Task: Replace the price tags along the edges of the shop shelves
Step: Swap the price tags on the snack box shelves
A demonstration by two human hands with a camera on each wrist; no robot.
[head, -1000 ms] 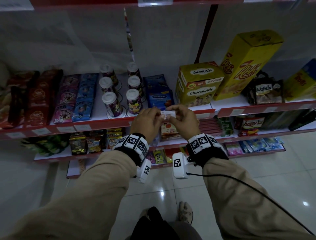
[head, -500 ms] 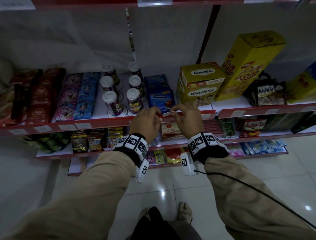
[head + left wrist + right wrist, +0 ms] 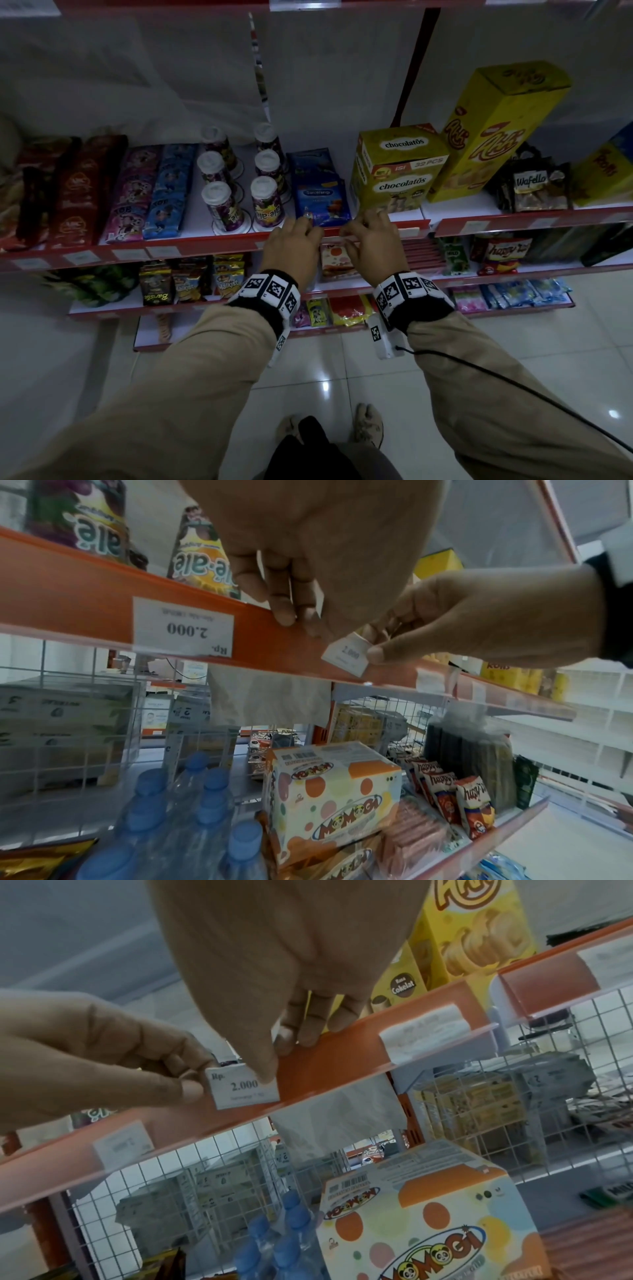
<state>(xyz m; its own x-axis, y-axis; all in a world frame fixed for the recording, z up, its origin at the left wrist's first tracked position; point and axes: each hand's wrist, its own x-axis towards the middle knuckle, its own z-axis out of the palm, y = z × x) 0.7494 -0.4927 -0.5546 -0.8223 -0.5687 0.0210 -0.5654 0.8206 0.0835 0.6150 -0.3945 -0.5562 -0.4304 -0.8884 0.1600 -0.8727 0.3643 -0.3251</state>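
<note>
Both hands, L (image 3: 294,250) & R (image 3: 373,246), pinch tag (image 3: 243,1085) at rail (image 3: 85,588); not seated yet, other tags already in.

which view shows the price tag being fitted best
The right wrist view: the price tag faces the camera, "Rp. 2.000" readable, pinched between both hands against the shelf edge. The left wrist view shows it angled and partly covered. In the head view the hands hide it.
</note>
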